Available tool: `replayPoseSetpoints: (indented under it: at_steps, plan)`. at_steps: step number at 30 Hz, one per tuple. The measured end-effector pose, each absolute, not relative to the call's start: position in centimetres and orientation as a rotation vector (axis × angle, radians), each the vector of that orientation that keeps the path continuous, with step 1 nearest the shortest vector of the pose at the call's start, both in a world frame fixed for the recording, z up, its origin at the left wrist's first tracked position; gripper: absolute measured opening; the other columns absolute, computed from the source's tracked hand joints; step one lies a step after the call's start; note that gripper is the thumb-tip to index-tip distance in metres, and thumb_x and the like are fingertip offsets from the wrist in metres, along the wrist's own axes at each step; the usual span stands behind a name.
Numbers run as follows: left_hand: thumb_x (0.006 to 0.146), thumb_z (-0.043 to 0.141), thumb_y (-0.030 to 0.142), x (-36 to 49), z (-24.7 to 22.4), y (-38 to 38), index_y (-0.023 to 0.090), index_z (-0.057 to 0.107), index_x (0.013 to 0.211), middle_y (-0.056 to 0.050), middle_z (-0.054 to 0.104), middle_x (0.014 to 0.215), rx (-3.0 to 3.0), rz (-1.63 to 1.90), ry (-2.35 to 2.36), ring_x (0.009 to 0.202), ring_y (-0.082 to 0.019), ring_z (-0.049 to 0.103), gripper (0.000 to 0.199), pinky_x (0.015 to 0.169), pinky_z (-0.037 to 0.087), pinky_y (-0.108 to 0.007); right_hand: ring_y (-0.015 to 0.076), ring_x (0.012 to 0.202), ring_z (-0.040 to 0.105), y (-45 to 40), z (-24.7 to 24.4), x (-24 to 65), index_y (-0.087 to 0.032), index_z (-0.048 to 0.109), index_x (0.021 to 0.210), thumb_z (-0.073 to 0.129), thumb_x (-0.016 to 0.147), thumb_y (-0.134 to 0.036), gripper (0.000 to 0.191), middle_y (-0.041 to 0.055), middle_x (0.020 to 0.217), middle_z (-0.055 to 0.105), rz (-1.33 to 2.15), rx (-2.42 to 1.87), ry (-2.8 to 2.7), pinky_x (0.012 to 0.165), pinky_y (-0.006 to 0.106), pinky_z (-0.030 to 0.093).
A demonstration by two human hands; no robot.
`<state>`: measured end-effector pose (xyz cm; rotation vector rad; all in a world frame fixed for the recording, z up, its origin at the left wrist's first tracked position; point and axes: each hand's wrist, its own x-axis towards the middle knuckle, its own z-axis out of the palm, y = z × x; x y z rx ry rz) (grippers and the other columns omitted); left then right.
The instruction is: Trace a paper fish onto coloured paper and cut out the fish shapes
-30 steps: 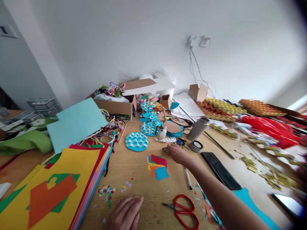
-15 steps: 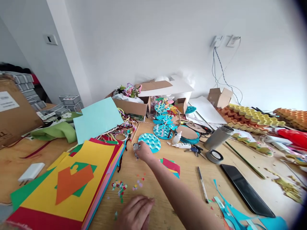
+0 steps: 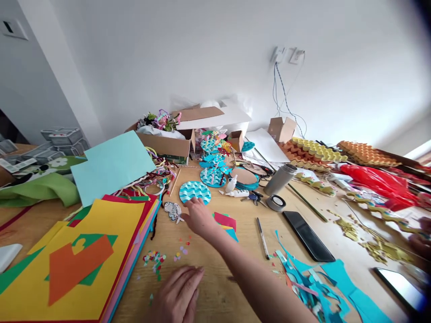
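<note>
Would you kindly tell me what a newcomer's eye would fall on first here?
The bright yellow sheet at the left, with an orange paper piece lying over it, probably draws the eye first. Next may come the wavy-striped blue disc near the picture's centre, with the right hand at its near edge, and the glossy red plastic at the right.

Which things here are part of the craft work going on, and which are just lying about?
Seemingly in use, judging by nearness to the hands:
- wavy disc, at the right hand's fingertips; contact unclear
- patterned cut-out, just beside that hand
- paper dots, near the left hand

Probably just lying about:
- keys
- flask
- black phone near the pen
</note>
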<state>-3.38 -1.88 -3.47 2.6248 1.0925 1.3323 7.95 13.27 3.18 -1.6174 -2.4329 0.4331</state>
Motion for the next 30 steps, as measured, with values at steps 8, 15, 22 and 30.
replayPoseSetpoints:
  at_steps: [8,15,22,30]
  plan:
    - [0.089,0.046,0.015,-3.4,-2.3,-2.5,0.015,0.053,0.125,-0.007,0.070,0.109,2.668,1.181,1.124,0.102,-0.014,0.064,0.037,0.092,0.050,-0.021,0.0214,0.091,0.060,9.7,3.4,21.4,-0.014,0.064,0.091,0.069,0.078,-0.021,0.015,0.0094,0.093,0.067,0.510,-1.951,-2.366,0.074,0.026,0.040]
    - [0.088,0.047,0.015,-3.2,-2.6,-2.6,0.019,0.053,0.126,-0.006,0.069,0.110,2.637,1.162,1.159,0.102,-0.015,0.065,0.039,0.091,0.051,-0.021,0.0279,0.097,0.059,7.7,1.5,21.8,-0.010,0.062,0.093,0.067,0.079,-0.035,0.029,0.0167,0.098,0.065,0.476,-2.157,-2.181,0.077,0.031,0.038]
    - [0.089,0.047,0.016,-3.2,-2.6,-2.6,0.018,0.054,0.125,-0.006,0.070,0.109,2.598,1.187,1.135,0.101,-0.015,0.065,0.037,0.089,0.052,-0.021,0.0218,0.092,0.059,7.4,0.4,21.7,-0.014,0.062,0.086,0.071,0.071,-0.024,0.020,0.0098,0.094,0.066,0.588,-2.151,-1.975,0.072,0.025,0.038]
    - [0.090,0.047,0.019,-3.1,-2.3,-2.7,0.020,0.058,0.121,-0.007,0.070,0.103,2.449,1.227,1.117,0.097,-0.015,0.067,0.033,0.083,0.055,-0.022,0.0143,0.066,0.055,6.8,0.0,22.5,-0.016,0.055,0.073,0.060,0.074,-0.013,0.005,0.0016,0.072,0.063,0.809,-1.993,-1.709,0.056,0.022,0.035]
